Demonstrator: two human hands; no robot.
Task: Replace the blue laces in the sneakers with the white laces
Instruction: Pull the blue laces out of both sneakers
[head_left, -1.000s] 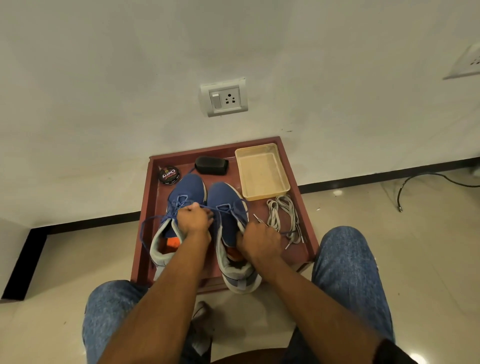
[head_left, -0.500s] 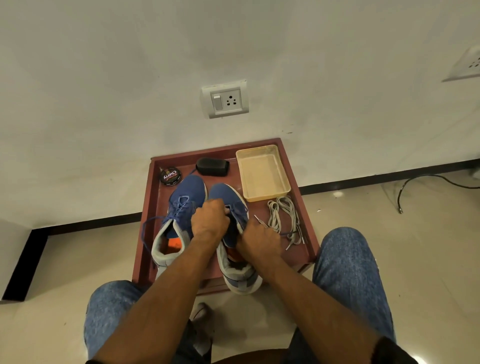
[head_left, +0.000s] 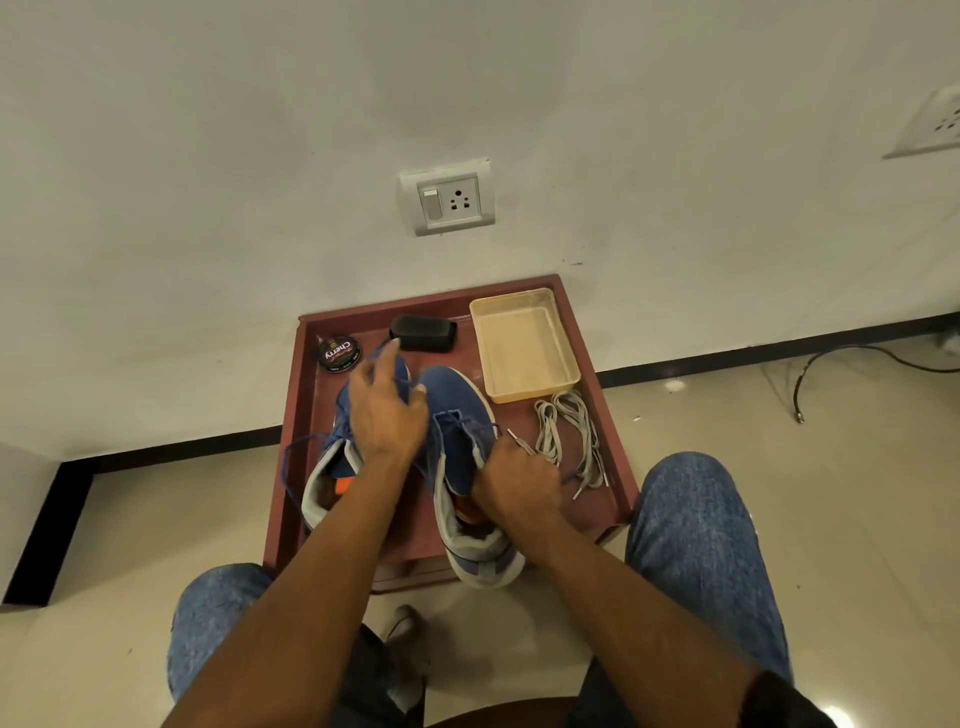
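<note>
I see the left hand (head_left: 387, 415) has moved up from the lace knot toward the toes, fingers now spread and holding nothing I can see. The right hand (head_left: 514, 480) still pinches the right sneaker (head_left: 462, 426) collar. The white laces (head_left: 569, 431) wait near the tray's (head_left: 301, 467) right edge, so unlacing has hardly begun

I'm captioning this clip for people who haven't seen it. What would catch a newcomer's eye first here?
Two blue sneakers sit side by side on a red-brown tray table, with both hands on them: the left hand reaches over the left shoe with spread fingers, while the right hand grips the right shoe's side. Just right of the shoes lie the white laces, below a beige plastic tray.
</note>
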